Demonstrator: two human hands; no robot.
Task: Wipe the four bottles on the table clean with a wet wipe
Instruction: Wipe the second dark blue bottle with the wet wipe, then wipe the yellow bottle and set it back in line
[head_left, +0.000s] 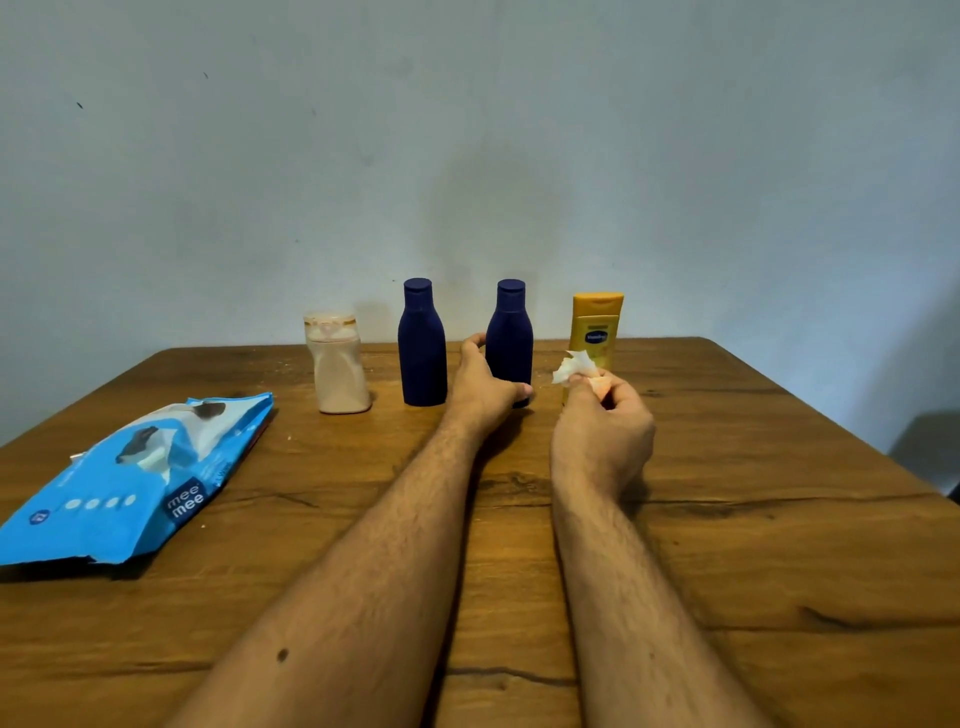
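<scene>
Upright along the far edge of the wooden desk (727, 545) stand four bottles in a row: a beige bottle (337, 364) at the left, a dark blue bottle (422, 348) beside it, a second dark blue bottle (510, 338), and a yellow bottle (597, 327) at the right. Reaching forward, the left hand (485, 384) wraps round the lower part of the second dark blue bottle, thumb on its near right side and fingers curled behind its left side. Just to the right, the right hand (602, 431) pinches a crumpled white wet wipe (571, 366) between its fingertips, held in front of the yellow bottle's lower half; whether the wipe touches that bottle cannot be told. A blue wipes packet (130, 478) lies flat on the desk's left side, well apart from the bottles
</scene>
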